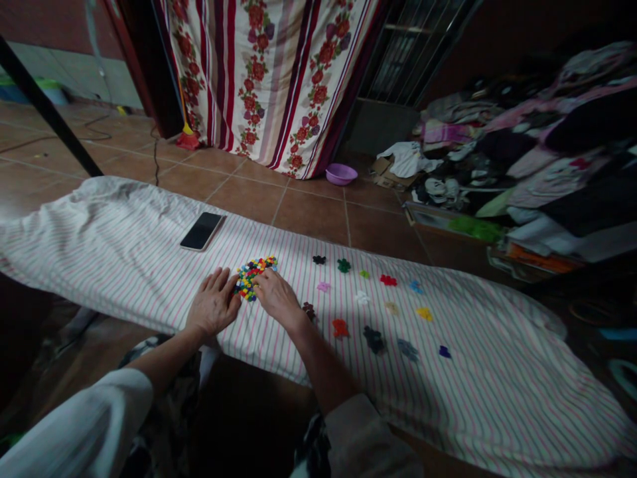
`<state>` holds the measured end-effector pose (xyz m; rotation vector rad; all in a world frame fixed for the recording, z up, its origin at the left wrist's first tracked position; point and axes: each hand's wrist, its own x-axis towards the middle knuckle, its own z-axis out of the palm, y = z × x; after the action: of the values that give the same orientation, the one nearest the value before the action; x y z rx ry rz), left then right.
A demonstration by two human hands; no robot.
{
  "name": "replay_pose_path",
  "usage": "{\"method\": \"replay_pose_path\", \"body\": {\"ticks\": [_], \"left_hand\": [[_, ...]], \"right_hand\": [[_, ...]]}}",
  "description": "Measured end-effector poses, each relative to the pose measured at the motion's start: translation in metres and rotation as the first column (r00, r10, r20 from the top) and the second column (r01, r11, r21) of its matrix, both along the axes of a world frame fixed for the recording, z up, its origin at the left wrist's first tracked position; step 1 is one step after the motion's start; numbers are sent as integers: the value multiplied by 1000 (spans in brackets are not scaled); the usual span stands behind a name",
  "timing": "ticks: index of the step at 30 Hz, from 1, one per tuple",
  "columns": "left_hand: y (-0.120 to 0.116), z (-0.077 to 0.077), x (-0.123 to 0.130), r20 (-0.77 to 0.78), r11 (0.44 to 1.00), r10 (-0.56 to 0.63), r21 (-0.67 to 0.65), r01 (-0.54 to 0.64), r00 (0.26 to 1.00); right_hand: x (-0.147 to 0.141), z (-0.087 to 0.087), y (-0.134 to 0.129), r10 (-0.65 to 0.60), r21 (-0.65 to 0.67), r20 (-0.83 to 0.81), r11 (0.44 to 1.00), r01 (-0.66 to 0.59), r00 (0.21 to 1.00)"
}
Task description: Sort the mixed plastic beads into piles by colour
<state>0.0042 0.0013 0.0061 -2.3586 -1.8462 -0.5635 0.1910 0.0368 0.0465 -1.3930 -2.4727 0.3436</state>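
Tiled floor (308, 212) runs behind one long surface (497, 385) under striped cloth; back there stand one flowered curtain (283, 73), one purple bowl (341, 174), one broom (188, 138) and, at right, clothes (527, 146) too jumbled to count. One mixed heap (250, 280) of tiny coloured pieces, too many to count, lies on the surface between two hands; the left hand (213, 304) is open and palm down, its fingers extended at the heap's left edge; the right hand (279, 297) has its fingers bent down onto the heap's right side, and whether they pinch a piece I cannot tell.

Fourteen small piles lie right of the heap, roughly in three rows; five at the back: black pile (319, 259), dark green pile (344, 265), lime pile (364, 273), red pile (388, 280), blue pile (416, 287); four in the middle: pink pile (324, 287), white pile (361, 297), beige pile (392, 308), yellow pile (424, 314); five in front: maroon pile (308, 311), orange pile (340, 328), charcoal pile (373, 339), grey pile (408, 349), indigo pile (444, 352); one phone (202, 231) lies beyond the left hand.
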Motion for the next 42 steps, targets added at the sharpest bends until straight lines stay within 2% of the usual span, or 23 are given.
{"method": "replay_pose_path", "body": {"ticks": [5, 12, 17, 42], "left_hand": [[0, 0, -1, -7, 1000, 1, 16, -1, 1000], [0, 0, -1, -45, 1000, -6, 22, 7, 999], [0, -1, -1, -47, 999, -10, 44, 12, 999], [1, 0, 0, -25, 999, -6, 40, 7, 1000]], "right_hand": [[-2, 2, -1, -21, -8, 11, 1000, 21, 1000], [-5, 5, 1, 28, 20, 32, 999, -28, 999], [-5, 4, 1, 14, 36, 11, 999, -14, 1000], [-14, 9, 3, -67, -51, 59, 996, 70, 996]]}}
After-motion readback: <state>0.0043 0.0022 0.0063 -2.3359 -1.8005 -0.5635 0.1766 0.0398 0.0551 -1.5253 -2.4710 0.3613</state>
